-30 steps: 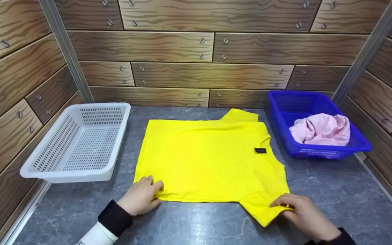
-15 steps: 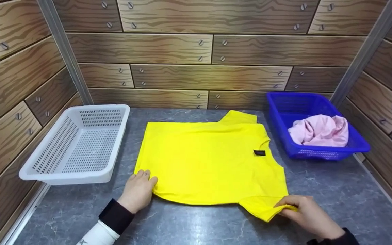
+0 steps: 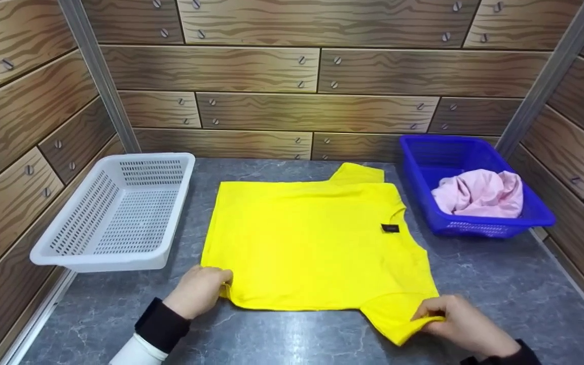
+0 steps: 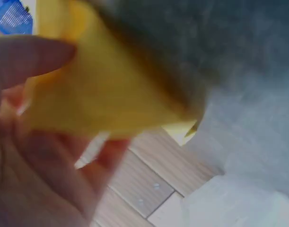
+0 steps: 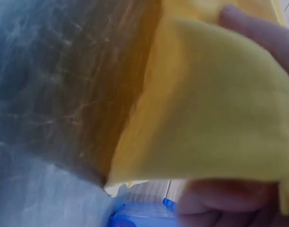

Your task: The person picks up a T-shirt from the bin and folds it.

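Note:
A yellow T-shirt (image 3: 302, 243) lies spread on the grey table, its hem to the left and its neckline with a black label (image 3: 390, 228) to the right. My left hand (image 3: 198, 291) pinches the near hem corner; in the left wrist view the thumb (image 4: 35, 56) presses the yellow cloth from one side, with fingers behind it. With my right hand (image 3: 462, 324) I grip the edge of the near sleeve (image 3: 396, 319), lifted slightly off the table. The right wrist view shows that sleeve cloth (image 5: 215, 104) between thumb and fingers.
A white perforated basket (image 3: 170, 223) stands at the left, nothing visible inside. At the back right is a blue basket (image 3: 424, 203) holding a crumpled pink cloth (image 3: 479, 193). Wood-patterned walls (image 3: 251, 71) enclose the table (image 3: 292, 337) at the back and sides.
My left hand has shifted slightly along the hem corner and now pinches it. The shirt's near edge has come a little toward me. The right hand keeps its grip on the sleeve.

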Motion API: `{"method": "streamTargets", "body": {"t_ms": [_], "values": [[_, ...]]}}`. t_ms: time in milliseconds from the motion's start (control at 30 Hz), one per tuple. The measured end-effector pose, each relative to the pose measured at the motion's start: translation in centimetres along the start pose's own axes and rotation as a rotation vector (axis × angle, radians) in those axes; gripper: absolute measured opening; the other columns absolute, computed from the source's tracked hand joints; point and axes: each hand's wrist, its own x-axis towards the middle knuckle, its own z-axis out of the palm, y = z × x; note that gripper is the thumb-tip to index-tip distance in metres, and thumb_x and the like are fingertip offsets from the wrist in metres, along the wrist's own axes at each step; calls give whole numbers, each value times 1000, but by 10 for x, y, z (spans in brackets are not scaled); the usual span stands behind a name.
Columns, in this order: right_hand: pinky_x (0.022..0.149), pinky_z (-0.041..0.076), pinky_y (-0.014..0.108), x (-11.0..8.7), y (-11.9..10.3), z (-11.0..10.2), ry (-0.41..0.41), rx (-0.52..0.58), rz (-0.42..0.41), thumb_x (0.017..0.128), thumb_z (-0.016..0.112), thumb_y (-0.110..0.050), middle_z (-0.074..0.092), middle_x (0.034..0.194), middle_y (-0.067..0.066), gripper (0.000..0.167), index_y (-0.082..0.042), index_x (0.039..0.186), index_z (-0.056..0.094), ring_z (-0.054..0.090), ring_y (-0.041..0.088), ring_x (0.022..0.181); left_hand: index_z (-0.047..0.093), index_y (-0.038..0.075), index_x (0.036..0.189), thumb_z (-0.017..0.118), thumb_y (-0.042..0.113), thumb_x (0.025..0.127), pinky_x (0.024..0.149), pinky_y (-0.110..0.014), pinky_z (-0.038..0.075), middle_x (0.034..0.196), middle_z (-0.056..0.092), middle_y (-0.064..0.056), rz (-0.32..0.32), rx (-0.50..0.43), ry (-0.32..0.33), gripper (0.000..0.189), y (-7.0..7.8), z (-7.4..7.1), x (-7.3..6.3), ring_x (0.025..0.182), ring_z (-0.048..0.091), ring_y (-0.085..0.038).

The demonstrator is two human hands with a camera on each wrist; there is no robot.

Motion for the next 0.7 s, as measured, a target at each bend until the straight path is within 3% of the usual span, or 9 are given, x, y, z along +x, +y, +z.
{"method": "streamTargets", "body": {"t_ms": [100, 133, 200, 267, 367, 433, 533, 600, 700], "values": [[79, 58, 19, -2, -1, -7, -63, 36, -62, 107, 82, -5, 88, 100, 0, 8, -8, 103, 88, 66, -11, 90, 80, 18, 96, 87, 6, 100, 72, -46, 60, 86, 80, 1, -41, -107, -50, 15, -21, 10, -1, 76, 72, -19], [78, 58, 19, -1, -1, -11, -63, 39, -100, 107, 82, -4, 88, 98, 0, 9, -8, 103, 88, 66, -11, 89, 81, 18, 97, 86, 8, 103, 74, -44, 62, 88, 80, 2, -55, -151, -62, 13, -23, 6, -2, 77, 73, -18], [75, 56, 21, 2, -3, -17, -16, 16, -178, 107, 82, -3, 85, 94, 0, 9, -9, 102, 85, 63, -11, 89, 79, 18, 96, 85, 13, 105, 70, -40, 60, 86, 76, 5, -63, -197, -39, 12, -33, 9, -1, 75, 68, -13], [71, 52, 22, 10, -6, -25, 67, -25, -227, 107, 81, -1, 78, 87, -1, 11, -9, 99, 81, 59, -11, 85, 79, 16, 100, 79, 20, 112, 72, -39, 60, 87, 75, 5, -98, -227, -11, 13, -34, 2, 0, 77, 65, -11], [68, 48, 24, 27, -15, -44, 174, -88, -198, 108, 79, -2, 68, 84, -6, 12, -10, 100, 76, 51, -8, 80, 78, 11, 104, 72, 22, 117, 71, -38, 56, 86, 72, 0, -168, -268, 65, 18, -39, 1, 7, 75, 59, -12], [71, 52, 25, 41, -22, -57, 230, -155, -151, 110, 77, -5, 70, 87, -6, 9, -9, 102, 77, 52, -5, 79, 79, 6, 111, 68, 21, 120, 74, -41, 57, 89, 73, -5, -256, -318, 84, 21, -32, -10, 12, 77, 59, -16], [80, 61, 35, 65, -31, -75, 286, -286, -108, 113, 74, -6, 79, 97, 1, 8, -6, 108, 80, 61, 4, 84, 78, 2, 114, 68, 17, 119, 73, -41, 55, 90, 73, -11, -345, -391, 148, 19, -33, -8, 20, 75, 58, -19], [84, 62, 43, 81, -34, -84, 330, -375, -115, 112, 76, -7, 82, 98, 5, 7, -5, 107, 81, 66, 12, 87, 78, 2, 115, 68, 20, 120, 71, -39, 54, 93, 76, -13, -364, -406, 202, 22, -45, 5, 26, 76, 60, -21], [82, 56, 52, 102, -36, -93, 406, -465, -138, 107, 84, -11, 79, 91, 9, 10, -4, 102, 82, 65, 24, 85, 81, 6, 119, 70, 22, 119, 81, -44, 63, 107, 84, -15, -425, -389, 232, 19, -60, 22, 37, 89, 75, -26]]}}
